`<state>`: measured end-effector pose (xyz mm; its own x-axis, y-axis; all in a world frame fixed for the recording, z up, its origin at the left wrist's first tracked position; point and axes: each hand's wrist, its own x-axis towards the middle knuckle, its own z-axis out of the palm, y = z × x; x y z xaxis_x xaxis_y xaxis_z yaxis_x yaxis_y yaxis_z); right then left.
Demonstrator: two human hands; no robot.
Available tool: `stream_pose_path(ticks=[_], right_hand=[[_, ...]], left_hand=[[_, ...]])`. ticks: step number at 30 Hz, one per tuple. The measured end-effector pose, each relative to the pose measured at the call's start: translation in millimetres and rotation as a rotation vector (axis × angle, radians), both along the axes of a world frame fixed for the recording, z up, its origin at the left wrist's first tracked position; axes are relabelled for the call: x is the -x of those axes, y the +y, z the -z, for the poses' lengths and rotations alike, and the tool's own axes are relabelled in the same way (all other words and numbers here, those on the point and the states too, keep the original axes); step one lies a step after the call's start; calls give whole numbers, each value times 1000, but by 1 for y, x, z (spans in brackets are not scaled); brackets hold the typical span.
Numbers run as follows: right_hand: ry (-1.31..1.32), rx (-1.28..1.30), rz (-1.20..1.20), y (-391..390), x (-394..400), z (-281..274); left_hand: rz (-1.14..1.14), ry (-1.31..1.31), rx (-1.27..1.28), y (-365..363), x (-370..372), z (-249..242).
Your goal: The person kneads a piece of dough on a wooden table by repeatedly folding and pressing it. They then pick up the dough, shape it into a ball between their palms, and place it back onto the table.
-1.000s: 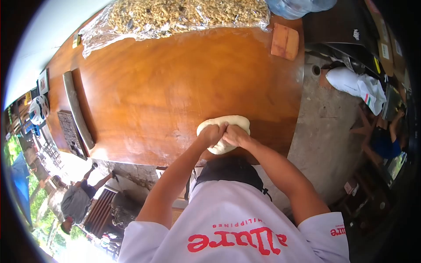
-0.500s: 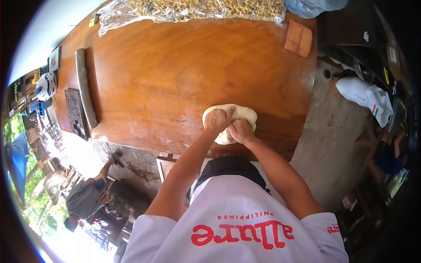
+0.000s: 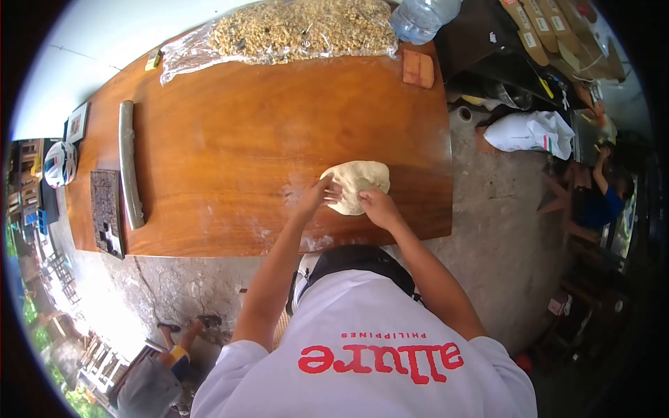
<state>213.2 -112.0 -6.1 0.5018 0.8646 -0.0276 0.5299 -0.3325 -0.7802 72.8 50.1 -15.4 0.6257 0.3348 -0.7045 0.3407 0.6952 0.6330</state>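
Observation:
A pale, flattened lump of dough (image 3: 359,174) lies near the front edge of the wooden table, its top uneven and dented. At its left edge is my left hand (image 3: 322,195), fingers spread and tilted up, apparently just touching the side. My right hand (image 3: 378,207) is curled over the dough's lower right edge, thumb and fingers pinching it. Flour smears mark the wood to the left of the dough.
A rolling-pin-like grey rod (image 3: 128,164) and a dark carved block (image 3: 106,212) lie at the left. Across the back are a plastic sheet of brown pieces (image 3: 306,31), a water jug (image 3: 421,19) and a small wooden board (image 3: 418,69). People are at both sides.
My left hand has come off the dough's top to its left side, with its fingers opening. The right hand stays on the right edge. The view has shifted, showing more on the right.

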Motion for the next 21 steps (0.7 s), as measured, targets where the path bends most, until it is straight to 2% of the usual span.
stream_pose_path(ticks=[1,2,3,4,6,7,8,10,11,12,14,15,17,18,20,21], right_hand=[[-15,-5,7,-1,-2,-4],[456,160,214,0,-3,-14],[929,319,419,0,-5,-17],[917,310,425,6,-5,-16],[1749,220,271,10,-2,22],[1607,298,310,14,5,44],[1603,293,320,23,13,33],[1081,359,365,39,25,-3],[1036,341,367,33,22,37],[1045,343,386,31,27,50],[736,355,526,41,29,60],[737,349,539,46,27,63],[553,429,585,50,26,68],[556,425,599,50,26,85],[292,383,624,49,22,131],[290,386,635,55,12,110]], left_hand=[[-37,12,-18,-1,5,-13],[-29,0,-19,-2,7,-8],[86,-15,9,-2,8,1],[200,-32,33,-1,6,11],[298,11,82,-17,-14,-2],[324,40,-16,-25,-21,25],[331,34,-13,-29,-25,26],[282,202,-284,-39,-26,25],[267,207,-336,-42,-27,22],[285,209,-328,-44,-26,19],[370,324,-442,-40,-36,17],[382,319,-445,-37,-41,18],[388,405,-521,-38,-46,25],[403,402,-525,-38,-48,31],[397,495,-598,-37,-57,43],[406,490,-596,-34,-61,40]])
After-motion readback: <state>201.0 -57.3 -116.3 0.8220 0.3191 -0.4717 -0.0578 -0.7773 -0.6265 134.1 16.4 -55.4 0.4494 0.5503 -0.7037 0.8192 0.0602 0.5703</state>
